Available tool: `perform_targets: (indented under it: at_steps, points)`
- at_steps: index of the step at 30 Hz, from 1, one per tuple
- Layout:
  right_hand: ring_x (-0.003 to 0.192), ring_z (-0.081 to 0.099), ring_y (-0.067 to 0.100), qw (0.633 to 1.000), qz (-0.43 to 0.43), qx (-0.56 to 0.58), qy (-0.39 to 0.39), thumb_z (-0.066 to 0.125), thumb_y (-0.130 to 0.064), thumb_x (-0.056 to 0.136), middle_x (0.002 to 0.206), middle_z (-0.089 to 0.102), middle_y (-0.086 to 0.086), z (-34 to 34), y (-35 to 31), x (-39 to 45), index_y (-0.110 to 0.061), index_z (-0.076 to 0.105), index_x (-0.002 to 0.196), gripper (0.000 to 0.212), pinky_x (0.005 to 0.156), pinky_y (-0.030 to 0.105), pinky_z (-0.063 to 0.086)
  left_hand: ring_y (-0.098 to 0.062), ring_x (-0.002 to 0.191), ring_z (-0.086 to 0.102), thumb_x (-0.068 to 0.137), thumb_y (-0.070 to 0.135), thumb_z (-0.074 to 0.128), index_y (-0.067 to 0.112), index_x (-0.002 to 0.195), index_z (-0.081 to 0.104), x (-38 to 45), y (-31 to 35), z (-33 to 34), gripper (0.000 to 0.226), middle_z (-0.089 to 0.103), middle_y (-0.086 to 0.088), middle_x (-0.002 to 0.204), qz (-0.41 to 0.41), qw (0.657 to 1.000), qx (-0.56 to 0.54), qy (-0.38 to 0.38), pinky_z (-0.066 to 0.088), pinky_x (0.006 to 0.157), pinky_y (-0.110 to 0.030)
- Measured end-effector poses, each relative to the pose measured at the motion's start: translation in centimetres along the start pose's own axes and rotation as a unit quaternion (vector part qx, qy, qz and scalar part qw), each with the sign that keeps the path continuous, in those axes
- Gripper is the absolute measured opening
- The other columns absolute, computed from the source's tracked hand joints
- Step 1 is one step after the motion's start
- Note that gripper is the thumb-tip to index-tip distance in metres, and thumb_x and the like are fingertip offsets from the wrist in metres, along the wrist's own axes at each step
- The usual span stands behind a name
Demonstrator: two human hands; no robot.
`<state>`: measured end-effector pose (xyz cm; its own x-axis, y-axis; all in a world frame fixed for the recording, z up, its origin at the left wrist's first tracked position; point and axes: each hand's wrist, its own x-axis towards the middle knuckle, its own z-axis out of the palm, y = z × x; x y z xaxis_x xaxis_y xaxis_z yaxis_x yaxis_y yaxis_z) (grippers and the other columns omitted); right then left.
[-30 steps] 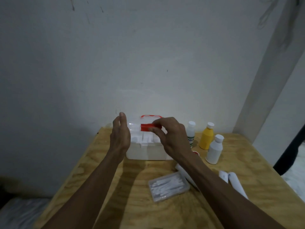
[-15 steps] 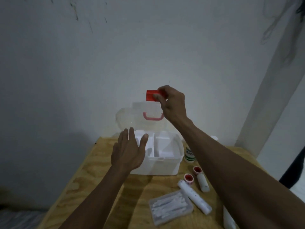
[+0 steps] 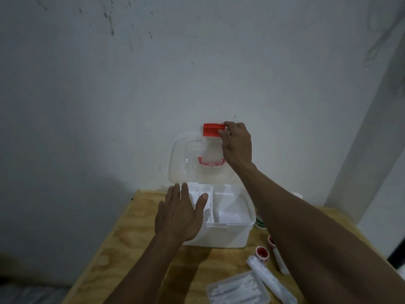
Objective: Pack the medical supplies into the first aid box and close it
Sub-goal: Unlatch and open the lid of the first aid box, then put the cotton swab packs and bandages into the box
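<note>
First aid box (image 3: 219, 234) sits at the far edge of your wooden table (image 3: 135, 227), against the wall, white and with its clear lid (image 3: 186, 159) swung up and standing upright behind the body. Your right hand (image 3: 236, 143) is raised above the box at the lid's top edge, thumb and fingers pinched together on the red latch (image 3: 211, 129), which sticks up over the lid. A pink handle (image 3: 210, 161) shows through the clear lid, below the latch. Your left hand (image 3: 180, 213) lies over the box's left side, fingers spread and loose, clamped on nothing, the thumb pointing across the divided white tray (image 3: 225, 207) inside; whether the palm touches the rim, you cannot tell.

To the right of the box, partly behind your right forearm, stands a bottle (image 3: 259, 220) with a green label. In front of the box, nearer to you, lie two white rolls with red ends (image 3: 262, 252), a longer white tube (image 3: 269, 279) and a clear flat case of white sticks (image 3: 237, 289), all on the table and outside the box.
</note>
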<state>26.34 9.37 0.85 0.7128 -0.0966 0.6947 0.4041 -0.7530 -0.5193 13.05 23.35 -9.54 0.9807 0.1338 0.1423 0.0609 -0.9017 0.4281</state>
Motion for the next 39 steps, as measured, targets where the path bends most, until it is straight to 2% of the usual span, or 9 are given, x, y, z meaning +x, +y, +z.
perform_targets:
  at_steps: [4,8,16,21,26,30,35,37,39]
  points:
    - [0.109,0.057,0.032,0.994,-0.067,-0.082,0.013,0.053,-0.025,0.099,0.125,0.060,0.016,0.4,0.9,-1.2,-0.016,0.048,0.141,0.043,0.095,0.041,0.045,-0.021,0.152,0.001,0.088,0.072,0.010,0.020,0.155,0.006,0.0,-0.1,0.1,0.085,0.003,-0.002,0.165,0.008,1.000,0.004,0.002,0.011,0.122,-0.048]
    - [0.104,0.058,0.035,0.985,-0.107,-0.136,0.012,0.055,-0.023,0.097,0.124,0.061,0.016,0.5,1.5,-1.8,-0.017,0.053,0.137,0.040,0.089,0.044,0.044,-0.021,0.152,0.001,0.089,0.072,0.010,0.019,0.156,0.008,0.1,-0.3,0.3,0.085,0.004,-0.003,0.165,0.012,1.000,0.003,0.005,0.011,0.122,-0.049]
    - [0.115,0.053,0.034,0.979,-0.091,-0.175,-0.053,0.053,-0.024,0.097,0.133,0.053,0.012,0.2,1.7,-1.5,-0.021,0.042,0.141,0.046,0.096,0.050,0.043,-0.023,0.152,0.004,0.090,0.070,0.014,0.017,0.155,0.012,0.1,-0.5,0.2,0.084,0.010,-0.006,0.164,0.024,1.000,-0.006,0.011,0.014,0.121,-0.049]
    - [0.132,0.041,0.034,0.978,-0.074,-0.166,-0.103,0.044,-0.032,0.101,0.147,0.042,0.014,-1.7,1.5,-2.0,-0.022,0.035,0.147,0.048,0.108,0.056,0.034,-0.025,0.151,0.007,0.092,0.068,0.017,0.016,0.154,0.015,0.0,-0.4,0.0,0.081,0.012,-0.008,0.164,0.030,0.999,0.003,0.014,0.018,0.120,-0.051]
    - [0.130,0.045,0.031,0.992,-0.044,-0.072,-0.096,0.048,-0.032,0.100,0.142,0.049,0.014,-5.2,0.8,-4.2,-0.018,0.044,0.143,0.046,0.107,0.045,0.039,-0.026,0.151,0.010,0.093,0.065,0.022,0.014,0.153,0.019,0.0,-0.4,-0.1,0.079,0.016,-0.010,0.163,0.034,0.999,-0.002,0.019,0.019,0.119,-0.052]
    - [0.121,0.054,0.024,0.993,-0.018,-0.032,-0.116,0.057,-0.032,0.096,0.132,0.058,0.009,-8.4,0.1,-7.2,-0.017,0.056,0.133,0.039,0.100,0.034,0.042,-0.029,0.150,0.014,0.094,0.064,0.025,0.014,0.152,0.021,0.1,-0.5,-0.1,0.077,0.020,-0.011,0.162,0.041,0.999,-0.006,0.022,0.021,0.118,-0.052]
    - [0.087,0.066,0.011,0.982,-0.026,-0.008,-0.189,0.067,-0.026,0.090,0.103,0.073,0.002,-13.2,0.4,-12.6,-0.015,0.070,0.113,0.025,0.084,0.026,0.055,-0.032,0.146,0.024,0.089,0.069,0.023,0.013,0.149,0.028,0.5,-1.0,0.0,0.083,0.029,-0.014,0.158,0.047,0.999,-0.004,0.023,0.026,0.116,-0.052]
    - [0.080,0.067,0.007,0.961,-0.032,-0.005,-0.274,0.071,-0.024,0.087,0.101,0.074,0.001,-14.5,0.7,-14.7,-0.016,0.071,0.112,0.025,0.077,0.021,0.055,-0.033,0.143,0.030,0.085,0.073,0.019,0.013,0.147,0.032,0.6,-1.1,-0.1,0.088,0.036,-0.014,0.154,0.047,0.999,-0.005,0.021,0.030,0.114,-0.052]
    - [0.085,0.067,0.005,0.922,-0.043,-0.009,-0.384,0.075,-0.025,0.084,0.106,0.073,-0.001,-14.8,1.2,-16.9,-0.019,0.069,0.117,0.034,0.079,0.021,0.056,-0.034,0.139,0.035,0.083,0.076,0.017,0.014,0.144,0.036,0.8,-1.2,0.0,0.089,0.041,-0.014,0.151,0.049,0.999,-0.006,0.019,0.034,0.111,-0.053]
